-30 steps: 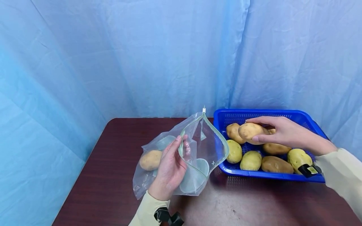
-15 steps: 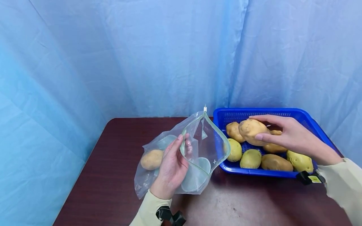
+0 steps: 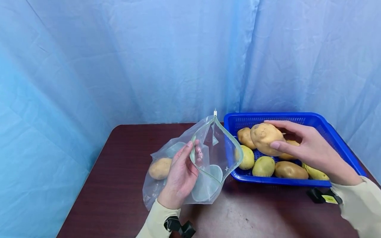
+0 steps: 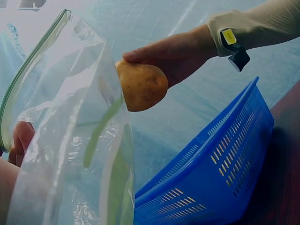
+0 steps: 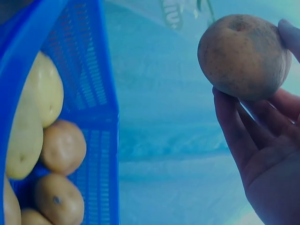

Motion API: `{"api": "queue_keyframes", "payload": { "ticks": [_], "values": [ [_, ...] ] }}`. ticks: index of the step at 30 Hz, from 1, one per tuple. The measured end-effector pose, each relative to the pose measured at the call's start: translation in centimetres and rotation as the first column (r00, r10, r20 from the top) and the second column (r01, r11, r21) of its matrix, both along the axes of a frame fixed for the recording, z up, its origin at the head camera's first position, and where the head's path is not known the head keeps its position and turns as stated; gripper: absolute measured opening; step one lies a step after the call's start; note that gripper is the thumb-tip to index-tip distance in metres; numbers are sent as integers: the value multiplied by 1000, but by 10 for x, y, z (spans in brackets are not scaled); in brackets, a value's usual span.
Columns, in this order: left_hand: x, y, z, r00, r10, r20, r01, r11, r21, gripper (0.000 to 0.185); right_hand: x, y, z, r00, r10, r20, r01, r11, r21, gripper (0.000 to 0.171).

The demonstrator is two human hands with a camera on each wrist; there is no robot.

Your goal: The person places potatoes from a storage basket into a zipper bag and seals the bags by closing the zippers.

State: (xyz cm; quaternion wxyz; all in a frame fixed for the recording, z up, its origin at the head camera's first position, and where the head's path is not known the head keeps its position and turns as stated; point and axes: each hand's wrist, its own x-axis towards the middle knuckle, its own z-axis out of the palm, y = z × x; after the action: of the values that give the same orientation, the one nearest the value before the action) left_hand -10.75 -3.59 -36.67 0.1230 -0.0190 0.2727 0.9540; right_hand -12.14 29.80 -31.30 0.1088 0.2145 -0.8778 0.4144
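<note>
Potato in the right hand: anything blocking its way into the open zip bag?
Nothing visible does. The right hand holds the potato above the blue basket, and the left hand holds the zip bag mouth open toward it, with clear air between.

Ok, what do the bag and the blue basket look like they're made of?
The bag: thin clear plastic film, probably; it wrinkles, shines, and shows a potato through it, with a greenish zip strip. The basket: rigid moulded plastic, seemingly; glossy blue with slotted walls.
</note>
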Motion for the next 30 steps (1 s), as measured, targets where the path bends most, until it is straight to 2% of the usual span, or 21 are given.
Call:
{"api": "queue_keyframes", "payload": {
  "ticks": [9, 21, 25, 30],
  "values": [
    [0, -1, 2, 1000, 0, -9, 0, 1000, 5, 16, 13, -18, 4, 1000, -16, -6, 15, 991, -135, 49],
    [-1, 0, 1, 1000, 9, -17, -9, 1000, -6, 20, 19, -44, 2, 999, -42, -36, 30, 960, -280, 48],
    [-1, 0, 1, 1000, 13, -15, -13, 1000, -10, 22, 19, -54, 3, 998, -21, -57, 0, 937, -348, 44],
    [-1, 1, 1, 1000, 16, -18, -17, 1000, -18, 22, 19, -64, 2, 999, 46, -28, -54, 899, -434, 45]
  ]
}}
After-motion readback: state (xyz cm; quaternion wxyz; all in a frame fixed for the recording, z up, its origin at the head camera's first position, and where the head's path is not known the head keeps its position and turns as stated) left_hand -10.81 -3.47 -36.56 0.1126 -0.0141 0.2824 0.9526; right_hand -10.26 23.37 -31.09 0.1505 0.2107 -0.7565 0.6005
